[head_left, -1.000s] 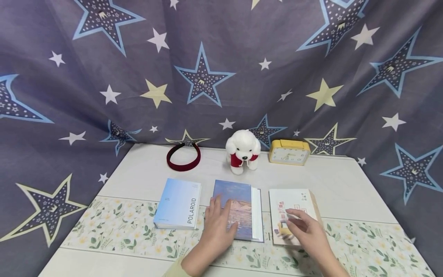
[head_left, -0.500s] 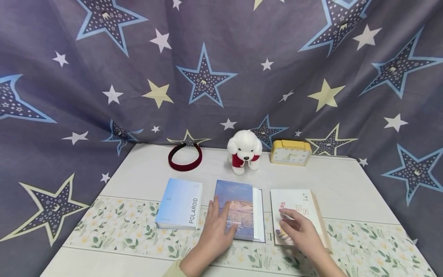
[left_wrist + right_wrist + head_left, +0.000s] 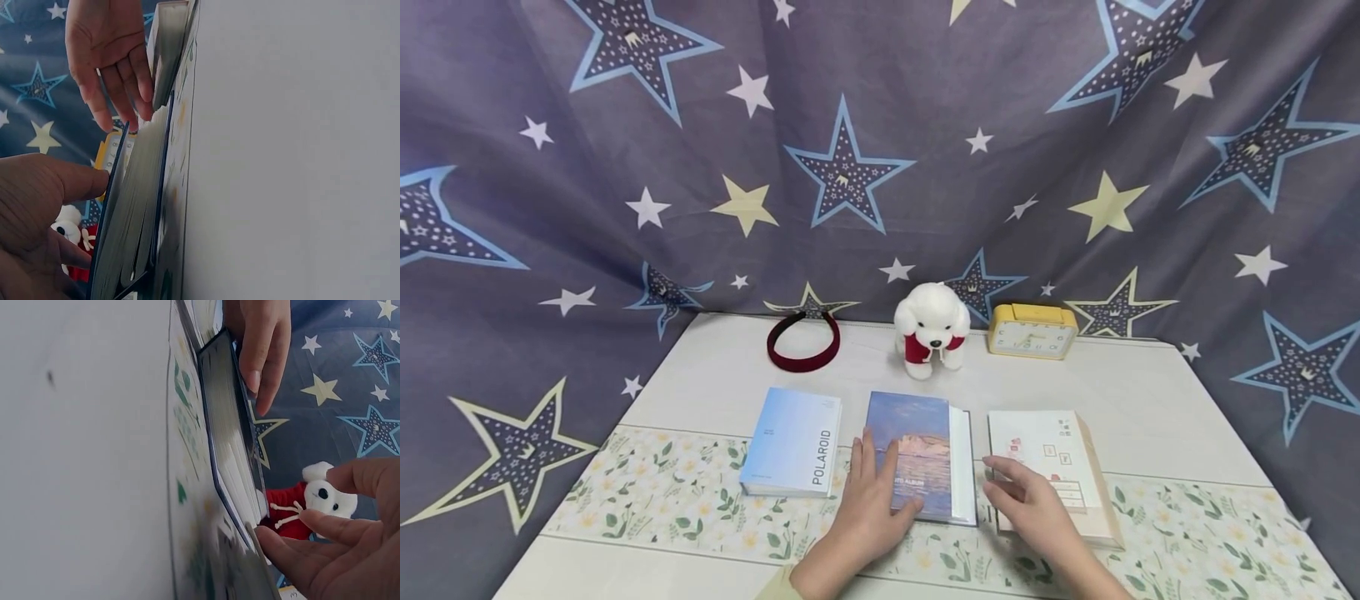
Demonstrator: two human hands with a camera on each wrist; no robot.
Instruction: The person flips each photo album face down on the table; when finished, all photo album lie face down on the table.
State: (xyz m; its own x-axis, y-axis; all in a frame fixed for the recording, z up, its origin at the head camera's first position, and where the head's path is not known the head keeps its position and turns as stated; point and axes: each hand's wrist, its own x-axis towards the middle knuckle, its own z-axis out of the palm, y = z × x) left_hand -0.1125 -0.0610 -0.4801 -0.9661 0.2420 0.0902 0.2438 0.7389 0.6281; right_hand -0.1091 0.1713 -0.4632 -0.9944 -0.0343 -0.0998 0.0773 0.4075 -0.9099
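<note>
A photo album [image 3: 917,425] with a seascape painting on its cover lies in the middle of the table, its white page edges showing on the right. My left hand [image 3: 868,508] rests on the cover's lower left, fingers spread. My right hand [image 3: 1033,504] hovers over the left side of a cream-covered book [image 3: 1052,429] with small red prints, its fingertips reaching toward the album's right edge. Nothing is held in it. In the left wrist view the album's pages [image 3: 134,212] stand edge-on between both hands. The right wrist view shows relaxed, parted right-hand fingers beside the album's corner.
Left of the album lies a pale blue POLAROID album [image 3: 792,437]. Along the back stand a dark red headband [image 3: 803,363], a white plush dog [image 3: 931,321] in red and a yellow alarm clock [image 3: 1032,332]. A star-patterned curtain [image 3: 880,125] hangs behind the table.
My right hand has moved left, from over the cream book toward the painted album, uncovering more of the book's cover. The left hand stays on the album.
</note>
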